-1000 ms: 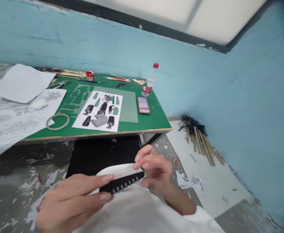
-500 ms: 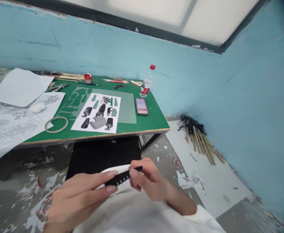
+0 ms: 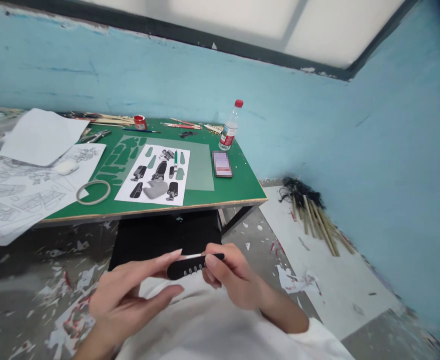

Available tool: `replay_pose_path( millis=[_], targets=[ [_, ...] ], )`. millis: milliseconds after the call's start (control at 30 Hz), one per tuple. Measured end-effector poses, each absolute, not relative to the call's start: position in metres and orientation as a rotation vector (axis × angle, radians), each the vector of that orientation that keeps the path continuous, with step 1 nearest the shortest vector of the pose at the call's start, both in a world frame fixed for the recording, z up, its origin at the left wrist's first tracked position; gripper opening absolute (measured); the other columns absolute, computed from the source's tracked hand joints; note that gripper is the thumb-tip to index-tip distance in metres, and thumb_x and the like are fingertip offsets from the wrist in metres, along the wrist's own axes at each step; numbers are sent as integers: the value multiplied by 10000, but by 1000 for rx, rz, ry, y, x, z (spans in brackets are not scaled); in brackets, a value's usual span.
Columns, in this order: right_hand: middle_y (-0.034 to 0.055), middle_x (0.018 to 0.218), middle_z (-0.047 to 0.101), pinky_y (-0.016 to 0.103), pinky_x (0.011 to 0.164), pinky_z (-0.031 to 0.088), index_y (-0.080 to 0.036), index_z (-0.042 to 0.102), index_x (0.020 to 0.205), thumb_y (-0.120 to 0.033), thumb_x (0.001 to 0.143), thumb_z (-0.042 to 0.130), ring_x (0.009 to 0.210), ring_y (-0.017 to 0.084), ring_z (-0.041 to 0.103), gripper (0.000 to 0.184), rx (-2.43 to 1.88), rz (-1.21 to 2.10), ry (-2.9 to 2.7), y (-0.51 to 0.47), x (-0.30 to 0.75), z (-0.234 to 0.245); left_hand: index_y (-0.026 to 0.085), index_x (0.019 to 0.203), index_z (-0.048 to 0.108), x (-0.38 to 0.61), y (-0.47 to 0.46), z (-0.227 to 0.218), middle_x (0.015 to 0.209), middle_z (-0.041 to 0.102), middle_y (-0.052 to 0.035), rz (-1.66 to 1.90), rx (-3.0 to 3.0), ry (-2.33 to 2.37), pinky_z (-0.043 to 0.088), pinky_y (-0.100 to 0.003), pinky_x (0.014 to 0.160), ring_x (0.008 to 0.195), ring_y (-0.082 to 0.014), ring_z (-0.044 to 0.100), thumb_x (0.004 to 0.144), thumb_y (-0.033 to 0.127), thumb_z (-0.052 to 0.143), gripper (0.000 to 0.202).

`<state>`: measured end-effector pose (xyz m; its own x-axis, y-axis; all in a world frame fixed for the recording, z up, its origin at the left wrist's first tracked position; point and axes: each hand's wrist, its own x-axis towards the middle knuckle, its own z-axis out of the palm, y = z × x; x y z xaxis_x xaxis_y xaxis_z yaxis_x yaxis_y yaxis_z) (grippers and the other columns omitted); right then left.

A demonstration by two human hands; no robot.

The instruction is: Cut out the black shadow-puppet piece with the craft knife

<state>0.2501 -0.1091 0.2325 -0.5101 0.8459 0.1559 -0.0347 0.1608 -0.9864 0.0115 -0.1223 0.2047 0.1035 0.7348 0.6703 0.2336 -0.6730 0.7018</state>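
One flat, round-ended black strip (image 3: 190, 265) wants light pressure from the pinching right hand (image 3: 235, 280), the left hand (image 3: 112, 297) spread loosely.

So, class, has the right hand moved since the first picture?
Yes: the right hand has moved down in the view, farther below the near-right corner of the green table, and now pinches the black strip.

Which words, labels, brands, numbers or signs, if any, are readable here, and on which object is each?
No text is readable.
Bottle label: too small and blurred.
Red jar label: too small.
Phone screen: pixelated, unreadable.
Black piece in right hand: pale loops, no letters visible.
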Motion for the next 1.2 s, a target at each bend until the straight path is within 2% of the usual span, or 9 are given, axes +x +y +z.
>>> replay_pose_path(
  millis=[67,133,233,333,400,567,733,933,1200],
  targets=[
    [-53,619,484,235,511,339,-218,482,766,-481,1140,469,529,87,430,457,-806,1439,-1657,-109,251,230,302,1514,616,13,-123,204,1258,816,-59,1497,1726,881,679,-235,810,994,-238,839,892,293,883,677],
    [-56,616,474,242,512,335,-222,478,769,-488,1139,463,529,91,423,456,-817,1427,-1660,-107,251,227,307,1505,628,12,-122,205,1275,809,-85,1369,1566,802,688,-265,802,936,-247,844,943,349,829,599],
    [-60,626,445,253,521,311,-224,462,765,-472,1139,452,536,92,388,449,-838,1331,-1737,-105,249,227,269,1340,761,14,-119,209,1060,859,-77,1180,1479,740,679,-244,707,739,-197,820,990,386,762,369],
    [-60,637,422,260,552,305,-221,451,750,-430,1137,441,553,92,378,441,-835,1156,-1864,-102,247,230,224,1129,851,20,-117,214,939,857,-85,1066,1431,728,669,-233,619,749,-215,821,1030,408,695,260],
    [-60,641,423,258,557,309,-220,458,750,-413,1135,438,558,92,381,431,-824,1117,-1901,-100,246,231,210,1038,872,25,-117,216,884,853,-86,1042,1406,749,663,-227,574,714,-214,820,1057,389,653,283],
    [-56,643,428,253,549,300,-212,460,733,-450,1129,449,567,91,375,462,-872,1203,-1880,-98,247,229,193,1000,878,28,-118,215,816,845,-85,1004,1294,745,668,-236,560,652,-214,816,1084,397,608,349],
    [-60,618,454,242,524,296,-206,515,756,-604,1058,551,565,92,375,501,-964,1396,-1802,-94,245,224,190,972,877,28,-118,215,789,840,-77,957,1246,761,675,-246,582,654,-206,812,1089,419,598,379],
    [-61,604,490,240,526,317,-199,547,765,-638,1050,567,550,90,408,524,-892,1680,-1624,-89,240,219,173,918,877,33,-115,213,796,840,-97,961,1173,762,674,-249,565,631,-217,809,1056,482,644,411],
    [-63,583,453,253,527,300,-222,439,680,-611,1088,514,530,90,371,568,-876,1588,-1645,-86,244,224,154,913,874,26,-120,212,808,842,-110,969,1102,892,676,-298,578,627,-233,800,1016,537,687,439]
  ],
)
